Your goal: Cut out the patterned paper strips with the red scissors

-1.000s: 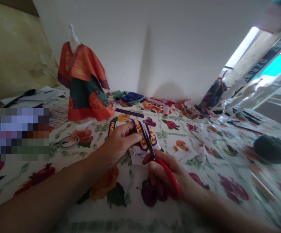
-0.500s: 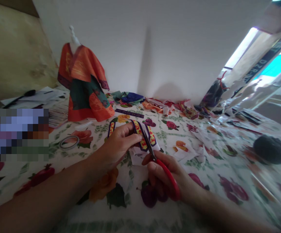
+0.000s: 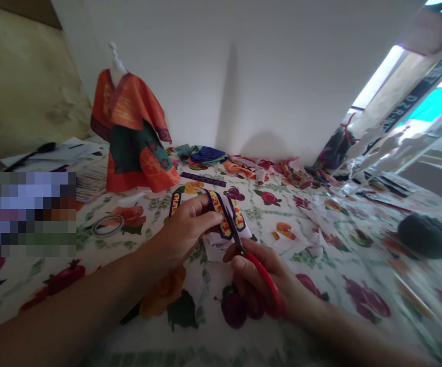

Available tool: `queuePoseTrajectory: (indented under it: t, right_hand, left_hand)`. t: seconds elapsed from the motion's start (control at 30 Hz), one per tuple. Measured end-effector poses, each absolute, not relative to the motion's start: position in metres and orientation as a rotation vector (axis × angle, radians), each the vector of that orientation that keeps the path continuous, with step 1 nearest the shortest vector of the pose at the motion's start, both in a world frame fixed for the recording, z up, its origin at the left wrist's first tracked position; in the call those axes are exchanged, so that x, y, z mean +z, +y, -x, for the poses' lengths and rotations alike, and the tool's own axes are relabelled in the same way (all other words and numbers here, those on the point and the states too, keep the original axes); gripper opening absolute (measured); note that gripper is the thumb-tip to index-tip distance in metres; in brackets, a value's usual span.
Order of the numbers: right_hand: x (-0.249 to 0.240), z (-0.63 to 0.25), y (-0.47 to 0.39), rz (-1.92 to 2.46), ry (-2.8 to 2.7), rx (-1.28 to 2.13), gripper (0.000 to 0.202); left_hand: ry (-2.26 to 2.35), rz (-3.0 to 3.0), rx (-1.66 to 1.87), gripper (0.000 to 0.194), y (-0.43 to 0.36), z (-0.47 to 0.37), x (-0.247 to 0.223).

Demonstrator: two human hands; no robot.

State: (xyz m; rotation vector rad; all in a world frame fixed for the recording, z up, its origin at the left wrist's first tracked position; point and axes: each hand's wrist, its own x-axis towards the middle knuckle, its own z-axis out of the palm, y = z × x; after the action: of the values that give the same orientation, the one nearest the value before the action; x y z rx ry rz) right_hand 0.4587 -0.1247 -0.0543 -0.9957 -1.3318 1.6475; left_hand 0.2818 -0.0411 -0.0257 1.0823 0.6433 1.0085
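Observation:
My left hand (image 3: 192, 219) pinches a strip of yellow and red patterned trim (image 3: 216, 201) with dark purple edges between thumb and fingers. Part of the strip loops out on the left side of the hand, and white backing shows beneath it. Red-handled scissors (image 3: 261, 275) are in my right hand (image 3: 257, 270), fingers wrapped round the handles. Their dark blades point up and away, lying along the trim just right of my left thumb. Whether the blade tips are parted is hard to make out.
A miniature orange and green robe (image 3: 132, 127) stands on a white figure at the back left. A tape roll (image 3: 108, 225), a dark purple strip (image 3: 203, 179), fabric scraps (image 3: 243, 165) and white paper bits (image 3: 293, 242) lie on the floral tablecloth (image 3: 205, 331). A dark bundle (image 3: 429, 234) rests at right.
The scissor blades have shifted very slightly against the trim. Both hands keep almost the same place and grip.

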Motion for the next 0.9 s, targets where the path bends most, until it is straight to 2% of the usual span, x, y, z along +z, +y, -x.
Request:
queuePoseTrajectory:
  t: [0.9]
  right_hand:
    - [-0.0516, -0.4572, -0.1253, 1.064, -1.342, 1.646, 0.052]
  left_hand:
    - [0.628, -1.077, 1.017, 0.01, -0.0407, -0.2815, -0.0268]
